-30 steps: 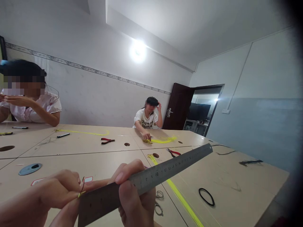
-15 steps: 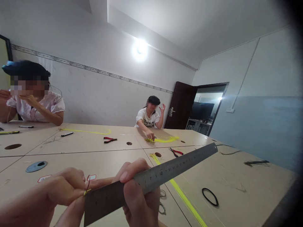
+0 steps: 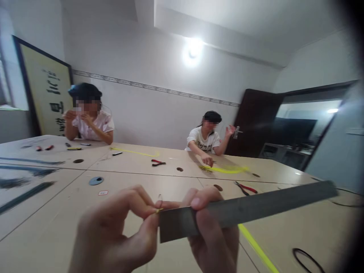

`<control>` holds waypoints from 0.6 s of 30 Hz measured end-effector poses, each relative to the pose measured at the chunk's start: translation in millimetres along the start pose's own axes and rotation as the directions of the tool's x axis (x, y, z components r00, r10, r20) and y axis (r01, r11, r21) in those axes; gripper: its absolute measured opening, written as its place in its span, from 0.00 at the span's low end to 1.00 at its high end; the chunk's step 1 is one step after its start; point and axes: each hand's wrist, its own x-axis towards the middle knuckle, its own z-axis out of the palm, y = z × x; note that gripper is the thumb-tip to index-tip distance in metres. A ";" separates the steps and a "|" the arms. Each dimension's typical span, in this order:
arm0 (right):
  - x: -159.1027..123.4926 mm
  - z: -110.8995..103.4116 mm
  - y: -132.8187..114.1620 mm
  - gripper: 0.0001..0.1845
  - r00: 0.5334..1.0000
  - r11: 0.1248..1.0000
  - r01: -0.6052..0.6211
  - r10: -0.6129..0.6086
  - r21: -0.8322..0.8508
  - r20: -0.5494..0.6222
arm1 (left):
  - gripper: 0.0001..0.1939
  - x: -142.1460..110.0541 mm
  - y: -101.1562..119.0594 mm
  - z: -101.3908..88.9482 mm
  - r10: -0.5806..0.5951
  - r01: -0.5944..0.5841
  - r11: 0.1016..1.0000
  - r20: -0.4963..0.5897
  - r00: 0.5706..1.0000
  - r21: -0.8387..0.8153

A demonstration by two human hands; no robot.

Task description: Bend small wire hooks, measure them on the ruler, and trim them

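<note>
My right hand (image 3: 213, 223) is closed round a steel ruler (image 3: 267, 206), thumb in front and fingers behind. The ruler slants up to the right, held above the table. At its left end, my left hand (image 3: 125, 223) pinches a thin wire (image 3: 159, 209) with a yellow end between thumb and forefinger. A fine brownish loop of the wire stands up from the fingertips, close by the ruler's top corner. Whether the wire touches the ruler I cannot tell. Below the ruler, a bundle of yellow wires (image 3: 257, 248) lies on the table (image 3: 51, 235).
Red-handled pliers (image 3: 246, 188) lie beyond the ruler, with a second pair (image 3: 158, 163) farther back. A black ring (image 3: 308, 261) is at lower right. Dark wire bundles (image 3: 25, 197) lie at left. Two people sit across, one with a hand (image 3: 207, 159) at more yellow wires (image 3: 230, 170).
The view has swung left, so the table and people appear farther right. Both hands, with the ruler and wire, sit farther right and slightly higher in the picture; their grips are the same.
</note>
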 end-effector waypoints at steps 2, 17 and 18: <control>1.5 -3.9 -2.3 0.07 0.998 1.000 -0.007 0.008 -0.011 0.055 | 0.09 4.0 5.6 -2.1 0.008 -0.009 1.000 0.087 0.996 0.010; 1.0 -10.5 -6.2 0.07 0.998 0.997 0.019 -0.014 -0.079 0.055 | 0.09 6.5 12.3 3.8 0.003 -0.002 0.998 0.014 1.000 -0.062; 1.6 -10.3 -6.3 0.07 0.999 0.997 0.011 -0.007 -0.083 0.053 | 0.10 5.9 10.8 3.2 0.004 -0.002 0.997 0.019 1.000 -0.075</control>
